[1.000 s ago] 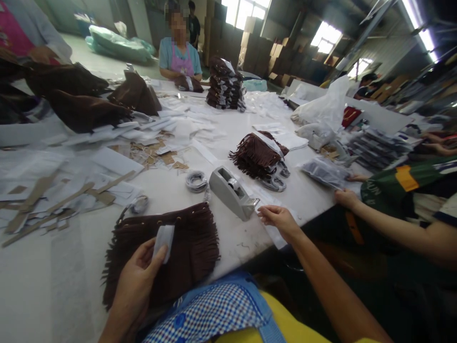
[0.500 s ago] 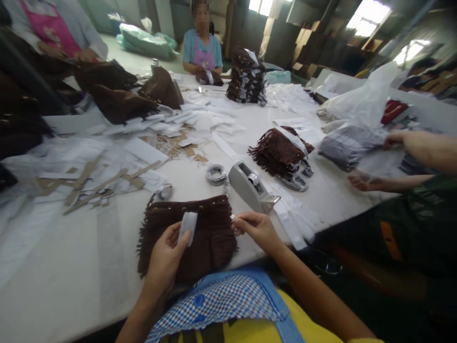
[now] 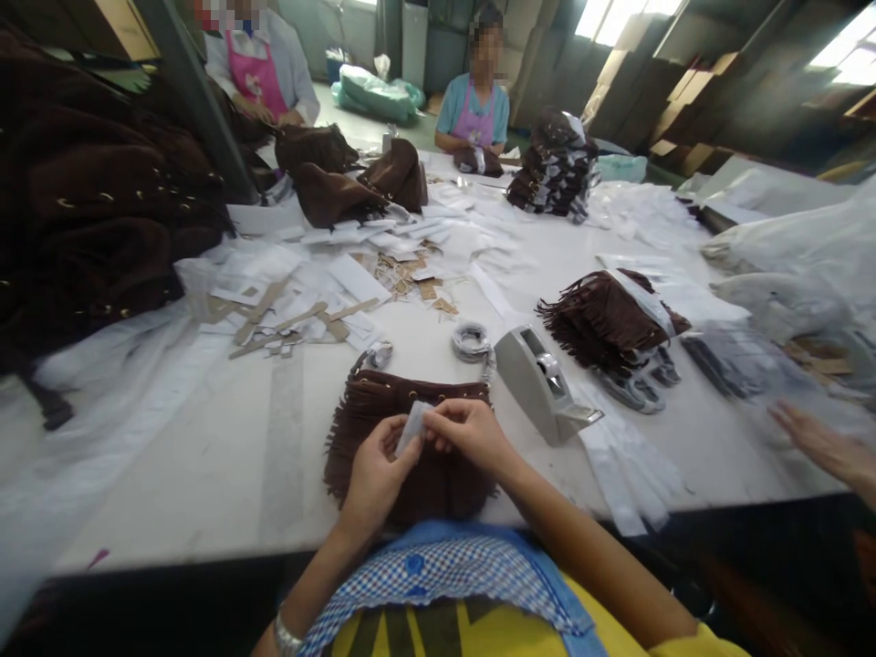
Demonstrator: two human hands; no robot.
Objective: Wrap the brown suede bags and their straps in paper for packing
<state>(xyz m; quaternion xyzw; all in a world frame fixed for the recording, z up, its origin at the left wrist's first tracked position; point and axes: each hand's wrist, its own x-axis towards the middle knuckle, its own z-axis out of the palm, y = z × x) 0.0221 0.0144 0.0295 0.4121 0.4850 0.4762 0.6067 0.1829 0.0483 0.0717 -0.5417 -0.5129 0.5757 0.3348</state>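
A dark brown fringed bag (image 3: 438,488) lies flat on the white table at its front edge, its strap ends wrapped in grey-white plastic above it. Over the bag, my left hand (image 3: 384,461) grips a small folded white strip (image 3: 412,429) between thumb and fingers. My right hand (image 3: 465,433) is pinched at the strip's right edge; its fingertips hide whatever small piece they hold. Just right of the bag stands a grey tape dispenser (image 3: 537,388) with a clear roll in it.
White strips (image 3: 626,465) hang over the table edge. Bundled fringed bags (image 3: 609,315) lie at right, near another person's hand (image 3: 821,447). Paper and card scraps (image 3: 301,306), brown bags (image 3: 335,182) and a bag stack (image 3: 554,169) lie farther back. Two people stand across the table (image 3: 205,447).
My right hand has moved left from beside the bag to meet the white strip in my left hand. The view has shifted left. The other person's hands at right have moved apart.
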